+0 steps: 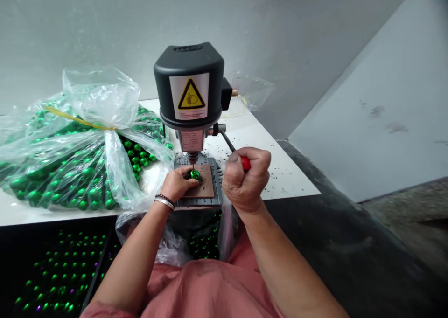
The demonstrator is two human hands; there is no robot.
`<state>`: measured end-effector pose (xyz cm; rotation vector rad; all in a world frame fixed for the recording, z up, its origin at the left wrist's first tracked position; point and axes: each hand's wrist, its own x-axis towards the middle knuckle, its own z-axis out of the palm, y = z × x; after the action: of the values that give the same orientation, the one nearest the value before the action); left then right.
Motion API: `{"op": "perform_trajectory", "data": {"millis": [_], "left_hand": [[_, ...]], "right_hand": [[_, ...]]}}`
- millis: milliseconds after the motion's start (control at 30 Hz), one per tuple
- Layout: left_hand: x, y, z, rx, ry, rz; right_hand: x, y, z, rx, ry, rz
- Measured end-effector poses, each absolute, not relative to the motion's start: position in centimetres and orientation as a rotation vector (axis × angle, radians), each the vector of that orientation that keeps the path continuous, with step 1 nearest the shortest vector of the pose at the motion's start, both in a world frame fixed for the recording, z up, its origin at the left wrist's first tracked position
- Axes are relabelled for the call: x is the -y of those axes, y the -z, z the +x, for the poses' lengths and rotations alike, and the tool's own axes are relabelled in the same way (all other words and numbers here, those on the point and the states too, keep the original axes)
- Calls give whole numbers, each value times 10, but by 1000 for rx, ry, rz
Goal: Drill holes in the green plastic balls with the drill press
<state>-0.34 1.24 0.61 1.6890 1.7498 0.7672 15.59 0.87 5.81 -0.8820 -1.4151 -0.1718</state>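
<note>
A small drill press (191,89) with a dark housing and a yellow warning label stands at the middle of the table. Under its bit lies a shiny green ball (194,174), pinched between the thumb and fingers of my left hand (177,183). The ball rests on a brown board (206,182) on the grey press base (217,197). The bit appears to meet the top of the ball. My right hand (247,178) is wrapped round the red knob (246,163) of the press's feed lever (228,141), to the right of the housing.
A large clear plastic bag (115,169) of green balls, tied with yellow string, sits left of the press. Dark shavings dot the white table (290,180). Another bag (168,238) with green balls is at my lap. Rows of green balls (59,276) lie lower left.
</note>
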Motion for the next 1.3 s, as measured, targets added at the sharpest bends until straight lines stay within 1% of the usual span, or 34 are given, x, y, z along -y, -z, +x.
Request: {"op": "perform_trajectory", "data": {"millis": [300,400,500,600,700,767,833,900,1000,1067,1100,1200,1300], "left_hand": [[-13,-3,-5,-1751,-774,1688],[-15,0,-6,-1702,-799,1706],[-14,2,-7,-1686,-820,1652],[-3,-2,-10,-1686,-846,1603],[18,-12,-18,-1588,-740,1641],[32,-21,-25,-1443,-587,1661],[39,-28,-33,-1387,-514,1664],[34,-31,-44,-1543,-617,1683],[4,-27,-69,-2081,-859,1712],[-23,-19,-87,-2454,-730,1695],[-34,-14,-95,-2544,-612,1691],[-56,1,-108,-2548,-342,1810],[-60,12,-105,-2477,-286,1906]], "right_hand": [[-11,-34,152,1413,28,-792],[-14,-52,153,1381,39,-779],[-20,-91,154,1365,151,-851],[-25,-123,154,1391,104,-913],[-26,-133,154,1407,33,-947],[-25,-132,154,1406,-6,-967],[-24,-129,154,1398,-26,-977],[-23,-128,155,1395,-33,-977],[-22,-127,155,1396,-43,-981],[-21,-127,155,1397,-45,-980],[-22,-127,156,1397,-44,-976],[-22,-126,156,1403,-33,-959],[-23,-125,157,1406,-27,-935]]}}
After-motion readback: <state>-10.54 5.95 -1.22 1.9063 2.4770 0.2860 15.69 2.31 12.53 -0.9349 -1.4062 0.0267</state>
